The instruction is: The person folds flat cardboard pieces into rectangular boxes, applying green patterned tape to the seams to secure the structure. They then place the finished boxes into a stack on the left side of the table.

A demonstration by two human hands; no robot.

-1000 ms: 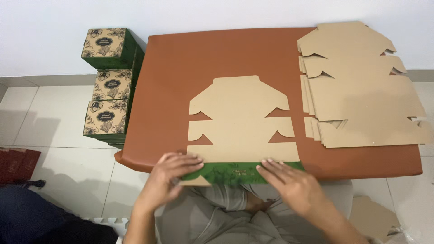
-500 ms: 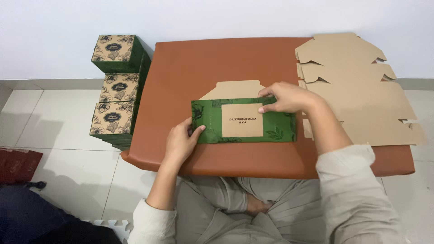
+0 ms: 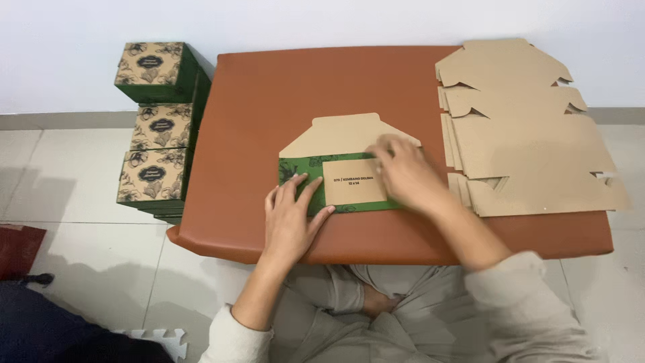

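A flat cardboard box blank [image 3: 349, 144] lies on the brown padded table [image 3: 269, 101]. Its near part is folded over, showing a green printed side with a tan label panel [image 3: 353, 181]. My left hand [image 3: 290, 216] lies flat on the green panel's left end, fingers spread. My right hand [image 3: 404, 173] presses on the panel's right end, slightly blurred. A plain tan flap with angled corners sticks out behind the green panel.
A stack of unfolded tan box blanks [image 3: 531, 128] covers the table's right side. Three assembled green boxes [image 3: 153, 124] with tan leaf-patterned lids stand on the tiled floor left of the table. A white wall runs behind. A dark red object [image 3: 17, 249] lies at far left.
The blank's near edge was folded up and over, so the green printed side faces up. Both hands moved from the table's front edge onto that panel, and the right hand has slid down along it.
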